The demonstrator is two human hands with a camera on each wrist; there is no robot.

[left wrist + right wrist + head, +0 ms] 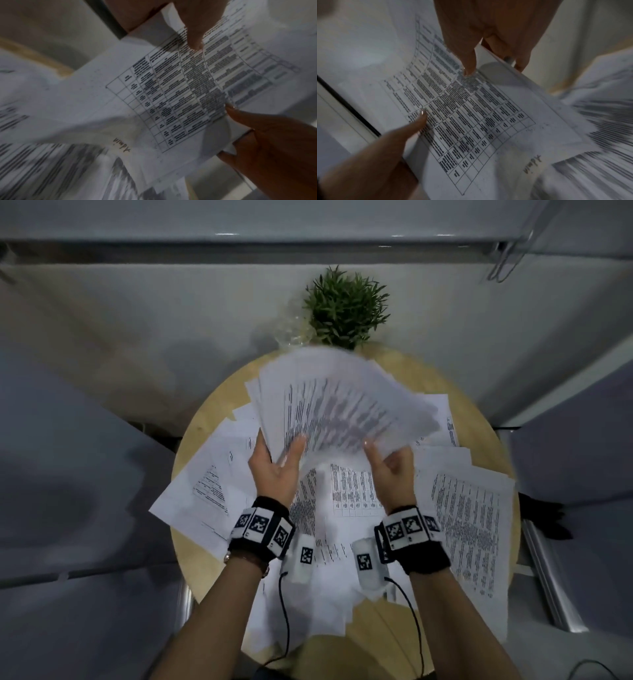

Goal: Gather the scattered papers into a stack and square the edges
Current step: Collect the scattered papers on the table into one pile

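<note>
A fanned bundle of printed papers (335,405) is lifted off the round wooden table (210,412), blurred by motion. My left hand (275,462) grips its near left corner, thumb on top and fingers behind. My right hand (388,463) grips the near right corner the same way. In both wrist views the top sheet (171,94) (471,115) carries a printed grid, with a thumb pressed on it from each side. More loose sheets lie spread on the table at the left (205,487), at the right (472,525) and under my wrists (308,611).
A small green potted plant (346,306) stands at the table's far edge beside a clear crumpled object (291,333). Grey upholstered seats flank the table at the left (68,474) and right (582,457). Sheets overhang the table's left and right rims.
</note>
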